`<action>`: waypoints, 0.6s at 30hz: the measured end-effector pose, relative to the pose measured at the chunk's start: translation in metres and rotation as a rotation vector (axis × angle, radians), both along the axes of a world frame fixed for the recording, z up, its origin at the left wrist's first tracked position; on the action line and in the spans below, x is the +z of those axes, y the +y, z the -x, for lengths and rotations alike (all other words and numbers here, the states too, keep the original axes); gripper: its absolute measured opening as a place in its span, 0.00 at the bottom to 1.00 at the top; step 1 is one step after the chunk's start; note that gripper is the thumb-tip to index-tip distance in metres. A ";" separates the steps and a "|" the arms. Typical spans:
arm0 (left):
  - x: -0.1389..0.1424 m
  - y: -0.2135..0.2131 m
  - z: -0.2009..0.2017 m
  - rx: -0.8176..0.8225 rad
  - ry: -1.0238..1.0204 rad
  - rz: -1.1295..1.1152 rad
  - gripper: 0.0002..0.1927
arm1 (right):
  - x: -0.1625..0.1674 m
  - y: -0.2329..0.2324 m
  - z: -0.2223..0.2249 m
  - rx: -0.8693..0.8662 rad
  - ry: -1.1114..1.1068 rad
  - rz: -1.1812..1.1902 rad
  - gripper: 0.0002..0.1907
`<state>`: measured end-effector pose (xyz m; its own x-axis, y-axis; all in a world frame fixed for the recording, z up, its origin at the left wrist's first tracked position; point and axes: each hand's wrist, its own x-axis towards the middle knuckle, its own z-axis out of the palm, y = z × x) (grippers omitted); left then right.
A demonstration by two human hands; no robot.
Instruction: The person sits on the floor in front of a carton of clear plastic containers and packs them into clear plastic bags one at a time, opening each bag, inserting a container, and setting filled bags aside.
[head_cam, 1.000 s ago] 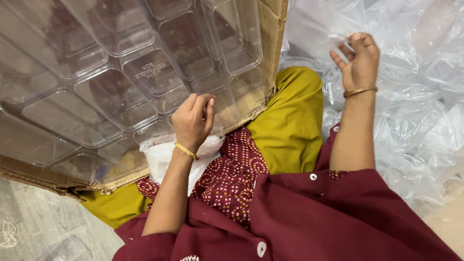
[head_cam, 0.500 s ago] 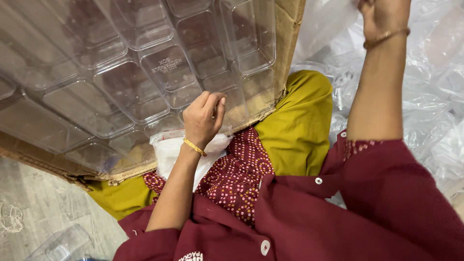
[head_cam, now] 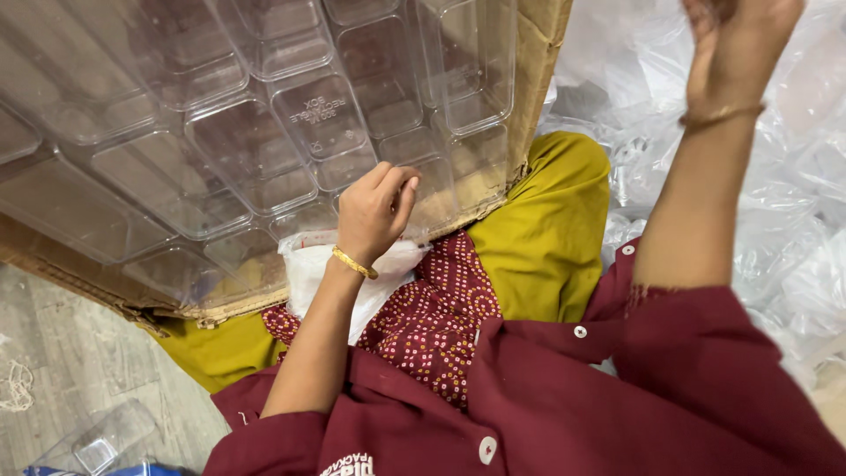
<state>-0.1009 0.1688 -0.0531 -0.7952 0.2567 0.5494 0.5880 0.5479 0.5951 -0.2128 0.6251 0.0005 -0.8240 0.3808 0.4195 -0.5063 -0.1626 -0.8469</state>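
We note, at the far left, a bare strip of floor (head_cam: 79, 370) with a loose clear plastic lid (head_cam: 106, 436) lying near its lower edge. Above it a cardboard box (head_cam: 538, 79) rests tilted across the person's lap, its open face turned up toward us; we judge it is propped this way so the contents stay within reach. The box is packed with clear plastic containers (head_cam: 317, 115), nested in close rows, their bases facing us.

The left hand (head_cam: 374, 211) sits at the lower edge of the box, fingers curled together and tucked against the rim of one container there; whether it truly grips that container or only presses on it we cannot tell. A white cloth (head_cam: 308, 269) lies just beneath the wrist, on the lap.

Further right, the yellow trouser knee (head_cam: 551, 229) props the corner of the box. The right hand (head_cam: 736, 44) is raised at the top edge of the view, partly cut off and blurred; how far open it is, we cannot tell, and nothing shows in it. Behind it lie crumpled clear plastic bags (head_cam: 793, 229).
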 end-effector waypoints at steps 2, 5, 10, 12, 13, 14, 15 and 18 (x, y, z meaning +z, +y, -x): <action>0.003 -0.005 -0.001 -0.058 -0.100 -0.081 0.03 | -0.023 -0.014 -0.013 0.071 -0.115 -0.115 0.06; 0.008 -0.016 -0.004 -0.104 -0.182 -0.137 0.04 | -0.076 -0.033 -0.002 0.014 -0.413 -0.492 0.04; 0.006 -0.030 -0.015 -0.079 -0.174 -0.099 0.04 | -0.155 -0.049 0.033 -0.088 -0.484 -1.209 0.23; 0.001 -0.029 -0.019 -0.079 -0.179 -0.089 0.04 | -0.164 -0.051 0.043 -0.103 -0.471 -1.209 0.28; -0.002 -0.028 -0.020 -0.059 -0.162 -0.083 0.04 | -0.163 -0.052 0.045 -0.095 -0.494 -1.209 0.27; -0.005 -0.026 -0.020 -0.040 -0.146 -0.077 0.03 | -0.161 -0.053 0.046 -0.087 -0.517 -1.207 0.26; -0.008 -0.025 -0.021 -0.022 -0.129 -0.070 0.03 | -0.158 -0.053 0.045 -0.102 -0.551 -1.191 0.25; -0.015 -0.020 -0.021 0.030 -0.058 -0.048 0.02 | -0.153 -0.052 0.040 -0.143 -0.600 -1.128 0.21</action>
